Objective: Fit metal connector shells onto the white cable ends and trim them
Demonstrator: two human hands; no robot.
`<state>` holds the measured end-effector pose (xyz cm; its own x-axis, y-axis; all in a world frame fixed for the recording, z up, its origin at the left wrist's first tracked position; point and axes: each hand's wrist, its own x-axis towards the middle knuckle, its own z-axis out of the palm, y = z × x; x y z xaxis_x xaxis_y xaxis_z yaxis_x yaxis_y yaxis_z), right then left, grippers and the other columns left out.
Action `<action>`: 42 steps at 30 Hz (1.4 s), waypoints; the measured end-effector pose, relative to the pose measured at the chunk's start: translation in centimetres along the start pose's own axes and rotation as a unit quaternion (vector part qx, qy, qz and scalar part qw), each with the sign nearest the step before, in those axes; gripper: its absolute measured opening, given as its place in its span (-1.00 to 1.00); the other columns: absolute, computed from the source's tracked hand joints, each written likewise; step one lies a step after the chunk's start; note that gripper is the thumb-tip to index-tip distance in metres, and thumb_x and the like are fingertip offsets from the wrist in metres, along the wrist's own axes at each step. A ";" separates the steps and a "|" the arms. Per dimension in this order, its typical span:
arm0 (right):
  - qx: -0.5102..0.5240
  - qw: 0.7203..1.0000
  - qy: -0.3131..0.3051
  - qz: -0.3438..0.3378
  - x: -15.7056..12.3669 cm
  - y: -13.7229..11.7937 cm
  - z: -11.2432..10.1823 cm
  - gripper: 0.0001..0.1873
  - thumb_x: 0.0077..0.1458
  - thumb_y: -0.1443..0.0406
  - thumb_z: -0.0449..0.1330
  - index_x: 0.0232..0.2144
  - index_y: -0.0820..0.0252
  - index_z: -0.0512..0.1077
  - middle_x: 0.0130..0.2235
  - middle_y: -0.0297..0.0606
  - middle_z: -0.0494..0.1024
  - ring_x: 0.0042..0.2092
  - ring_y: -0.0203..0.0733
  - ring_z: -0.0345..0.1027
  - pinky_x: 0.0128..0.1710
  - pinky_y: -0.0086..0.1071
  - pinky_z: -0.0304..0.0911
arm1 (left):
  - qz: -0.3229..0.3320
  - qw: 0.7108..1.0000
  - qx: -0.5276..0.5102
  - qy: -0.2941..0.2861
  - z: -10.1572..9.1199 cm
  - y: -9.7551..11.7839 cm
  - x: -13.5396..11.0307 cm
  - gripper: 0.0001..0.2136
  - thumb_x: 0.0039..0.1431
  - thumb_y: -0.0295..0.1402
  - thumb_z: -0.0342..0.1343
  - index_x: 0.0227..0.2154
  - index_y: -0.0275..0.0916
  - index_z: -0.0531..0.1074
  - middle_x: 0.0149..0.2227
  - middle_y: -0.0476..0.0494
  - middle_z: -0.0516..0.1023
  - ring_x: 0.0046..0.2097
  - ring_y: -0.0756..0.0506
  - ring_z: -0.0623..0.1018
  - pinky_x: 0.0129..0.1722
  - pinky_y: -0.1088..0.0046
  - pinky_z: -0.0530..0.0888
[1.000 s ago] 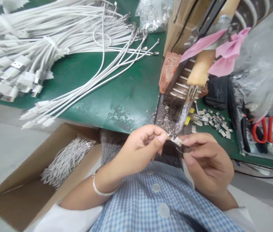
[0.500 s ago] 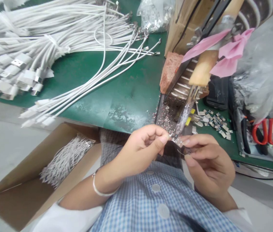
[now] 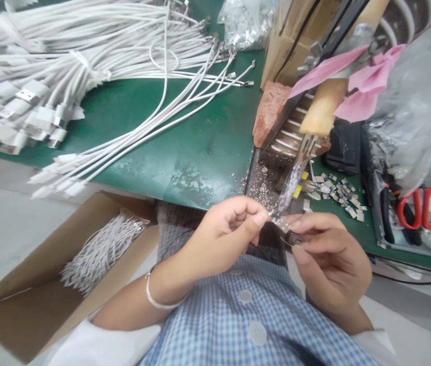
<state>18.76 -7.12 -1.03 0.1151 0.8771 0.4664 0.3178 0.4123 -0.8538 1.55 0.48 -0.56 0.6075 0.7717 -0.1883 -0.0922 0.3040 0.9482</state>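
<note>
Just below the tip of a wooden-handled soldering iron (image 3: pixel 290 180), a small metal connector (image 3: pixel 281 223) sits between my two hands. My left hand (image 3: pixel 226 236) comes from the left, its thumb and forefinger pinched at the connector's left end; the fingertips partly cover what they grip. From the other side my right hand (image 3: pixel 332 259) reaches in, forefinger at the connector's right end. A thin solder wire (image 3: pixel 284 241) sticks out between its fingers and thumb. Loose metal connectors (image 3: pixel 343 195) lie scattered on the green bench beyond my right hand.
Bundled white USB cables (image 3: pixel 97 66) cover the bench's left, with several loose cables (image 3: pixel 143 127) in front. A brick (image 3: pixel 271 112) stands beside the iron's coiled holder. Red-handled scissors (image 3: pixel 425 208) rest in a tray at right. Below left, a cardboard box (image 3: pixel 17 315) holds more cables.
The hands, the connector and the iron hold nearly the same places. The view has shifted very slightly.
</note>
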 end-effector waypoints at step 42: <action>-0.070 0.996 -0.013 -0.046 -0.5 0.2 -0.9 -0.75 -0.01 0.56 0.23 -0.29 0.17 0.43 -0.17 -0.22 0.53 -0.09 -0.09 0.50 -0.12 -0.16 0.52 | -0.045 0.999 -0.001 -0.014 0.4 -0.2 0.1 -0.78 0.28 -0.24 0.11 -0.41 -0.27 0.37 -0.59 0.09 0.35 -0.57 0.10 0.30 -0.56 0.61 0.28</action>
<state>19.65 -7.69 -1.24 0.0558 0.8434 0.5344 0.4541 0.4552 -0.7659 1.97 0.26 -0.69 0.6352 0.7253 -0.2654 -0.0383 0.3728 0.9271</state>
